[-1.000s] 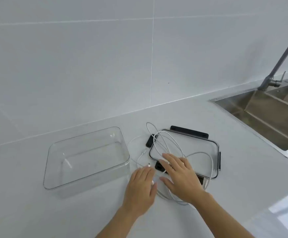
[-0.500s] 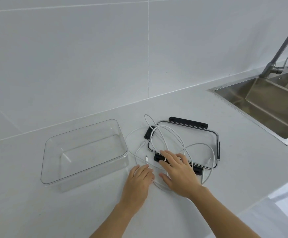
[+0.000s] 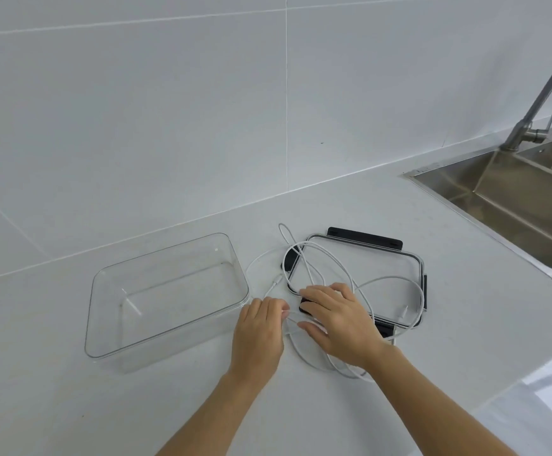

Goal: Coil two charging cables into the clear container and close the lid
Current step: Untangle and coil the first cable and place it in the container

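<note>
An empty clear container (image 3: 110, 337) stands on the white counter at the left. To its right lies its clear lid (image 3: 383, 261) with black clasps, and tangled white charging cables (image 3: 330, 258) loop over the lid and onto the counter. My left hand (image 3: 260, 334) rests between container and lid, its fingertips pinched on a cable end. My right hand (image 3: 340, 320) lies flat with fingers spread over the cables at the lid's near left corner. Which strand belongs to which cable I cannot tell.
A steel sink (image 3: 514, 199) with a tall tap (image 3: 537, 103) is sunk into the counter at the right. White wall tiles rise behind. The counter's front edge (image 3: 511, 383) runs close by at the lower right.
My left hand has closed its fingertips on a cable end that lay just ahead of it. My right hand has stayed pressed on the cables. The view has shifted slightly.
</note>
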`<state>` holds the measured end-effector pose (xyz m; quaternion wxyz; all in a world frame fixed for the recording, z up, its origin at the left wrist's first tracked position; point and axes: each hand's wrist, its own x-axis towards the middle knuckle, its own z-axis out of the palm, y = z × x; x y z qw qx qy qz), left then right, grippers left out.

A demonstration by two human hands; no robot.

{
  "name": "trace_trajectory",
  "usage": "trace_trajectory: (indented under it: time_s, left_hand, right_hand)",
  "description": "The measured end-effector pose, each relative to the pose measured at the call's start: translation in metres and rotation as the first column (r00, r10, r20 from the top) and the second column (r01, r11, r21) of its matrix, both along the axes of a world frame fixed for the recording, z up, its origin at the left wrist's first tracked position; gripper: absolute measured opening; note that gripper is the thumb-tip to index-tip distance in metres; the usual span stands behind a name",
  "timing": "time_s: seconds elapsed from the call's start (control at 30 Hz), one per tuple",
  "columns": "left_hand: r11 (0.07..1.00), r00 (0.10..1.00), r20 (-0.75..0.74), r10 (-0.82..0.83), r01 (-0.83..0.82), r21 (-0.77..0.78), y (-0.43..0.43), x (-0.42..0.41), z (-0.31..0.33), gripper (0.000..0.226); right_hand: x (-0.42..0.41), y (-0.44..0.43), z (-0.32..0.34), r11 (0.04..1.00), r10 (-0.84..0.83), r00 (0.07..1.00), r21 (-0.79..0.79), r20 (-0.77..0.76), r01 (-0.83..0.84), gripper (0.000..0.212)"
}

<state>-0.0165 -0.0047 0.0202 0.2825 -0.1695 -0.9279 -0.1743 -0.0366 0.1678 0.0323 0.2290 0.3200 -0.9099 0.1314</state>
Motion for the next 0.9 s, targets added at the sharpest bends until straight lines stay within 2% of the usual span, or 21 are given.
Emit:
trace_trajectory:
  time_s: [0.13,0.27,0.33,0.43,0.5,0.63,0.67,0.73,0.8,0.9]
  left_hand:
    - [0.997,0.997,-0.037,0.066,-0.065,0.039,0.002,-0.001,0.018,0.003]
    - [0.987,0.985,-0.074,0.154,-0.150,0.059,-0.001,-0.005,0.038,0.008]
    - [0.981,0.980,-0.047,0.191,-0.189,0.052,-0.005,-0.011,0.046,0.007]
    - [0.974,0.973,0.043,0.228,-0.226,-0.031,-0.009,-0.016,0.058,0.022]
    - [0.969,0.977,0.038,0.209,-0.201,-0.146,-0.009,-0.015,0.066,0.016]
    - [0.953,0.998,0.018,0.058,-0.050,-0.298,-0.003,-0.018,0.078,0.012]
    - [0.939,0.999,0.026,0.022,-0.011,-0.345,-0.001,-0.019,0.081,0.005]
    - [0.911,0.998,0.056,-0.009,0.031,-0.412,0.002,-0.021,0.090,0.019]
    - [0.912,0.997,0.081,-0.019,0.050,-0.408,0.000,-0.026,0.101,0.027]
    - [0.929,0.991,0.117,-0.068,0.106,-0.355,-0.011,-0.033,0.111,0.016]
  right_hand:
    - [-0.006,0.000,0.009,1.000,0.019,0.996,-0.010,-0.092,-0.020,0.016]
    - [-0.014,0.003,0.023,0.996,0.017,0.988,-0.079,-0.154,-0.029,0.018]
    - [-0.018,0.004,0.032,0.994,0.012,0.986,-0.104,-0.166,-0.030,0.020]
    - [-0.025,0.001,0.042,0.996,-0.001,0.985,-0.088,-0.171,-0.015,0.023]
    - [-0.029,-0.001,0.044,0.998,-0.011,0.984,-0.069,-0.177,-0.001,0.025]
    - [-0.033,-0.008,0.049,0.998,-0.005,0.982,-0.062,-0.188,-0.007,0.025]
    - [-0.034,-0.010,0.051,0.998,0.005,0.983,-0.060,-0.184,-0.016,0.025]
    - [-0.036,-0.015,0.055,0.998,0.022,0.987,-0.057,-0.159,-0.031,0.026]
    - [-0.038,-0.017,0.061,0.997,0.027,0.994,-0.065,-0.109,-0.035,0.025]
    - [-0.038,-0.018,0.074,0.997,0.039,0.998,-0.065,-0.047,-0.042,0.022]
